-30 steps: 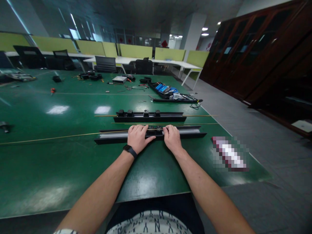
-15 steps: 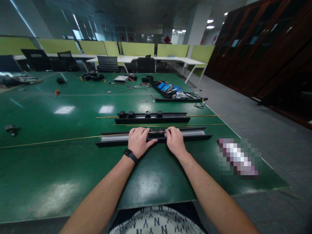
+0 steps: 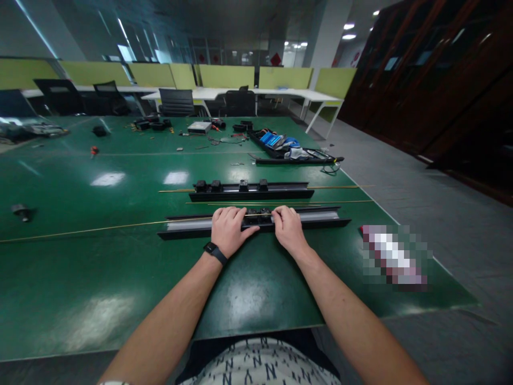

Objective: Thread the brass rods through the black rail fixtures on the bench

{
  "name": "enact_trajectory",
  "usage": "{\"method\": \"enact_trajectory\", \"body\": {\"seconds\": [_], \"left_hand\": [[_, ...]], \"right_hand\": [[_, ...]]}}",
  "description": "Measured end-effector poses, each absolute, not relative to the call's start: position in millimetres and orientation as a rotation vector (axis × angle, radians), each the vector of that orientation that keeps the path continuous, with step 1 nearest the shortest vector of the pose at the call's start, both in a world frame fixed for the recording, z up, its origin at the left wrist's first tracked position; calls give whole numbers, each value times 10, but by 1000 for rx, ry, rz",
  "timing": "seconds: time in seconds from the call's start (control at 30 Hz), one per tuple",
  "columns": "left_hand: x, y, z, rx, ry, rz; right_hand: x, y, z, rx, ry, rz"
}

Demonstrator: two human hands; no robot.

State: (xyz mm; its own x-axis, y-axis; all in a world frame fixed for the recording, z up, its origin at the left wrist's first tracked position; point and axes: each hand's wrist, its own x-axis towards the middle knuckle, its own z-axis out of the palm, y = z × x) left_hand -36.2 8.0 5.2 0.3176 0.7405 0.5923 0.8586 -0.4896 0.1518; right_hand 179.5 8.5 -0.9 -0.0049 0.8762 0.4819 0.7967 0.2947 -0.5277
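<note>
A long black channel (image 3: 328,222) with a pale inner strip lies crosswise before me. My left hand (image 3: 227,231) is laid over it left of the middle, fingers on the far side and thumb along the near edge. A thin brass-coloured rod (image 3: 100,230) runs from the far left, under my left hand, past small black blocks (image 3: 264,213) in the channel. My right hand (image 3: 289,229) pinches the rod's right end between thumb and fingers, just right of the blocks. My left fingers partly hide the rod and channel.
Behind lies a second black channel (image 3: 250,196) with several black blocks and rods. Loose thin rods (image 3: 336,202) lie between the channels. A blurred-out item (image 3: 395,255) is at right. Tools and a black tray (image 3: 260,148) of bags sit farther back on the green table (image 3: 132,305).
The view has tilted slightly, shifting everything a little. Both hands keep nearly the same place on the channel and the rod.
</note>
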Motion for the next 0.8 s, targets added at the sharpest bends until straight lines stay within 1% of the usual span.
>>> {"method": "enact_trajectory", "body": {"seconds": [0.37, 0.8], "left_hand": [[-362, 86, 56, -2415, -1497, -900], [-376, 85, 31, -2409, -1491, -903]], "right_hand": [[1811, 68, -7, -1535, -1818, 108], [1824, 113, 22, -1487, -1808, 196]]}}
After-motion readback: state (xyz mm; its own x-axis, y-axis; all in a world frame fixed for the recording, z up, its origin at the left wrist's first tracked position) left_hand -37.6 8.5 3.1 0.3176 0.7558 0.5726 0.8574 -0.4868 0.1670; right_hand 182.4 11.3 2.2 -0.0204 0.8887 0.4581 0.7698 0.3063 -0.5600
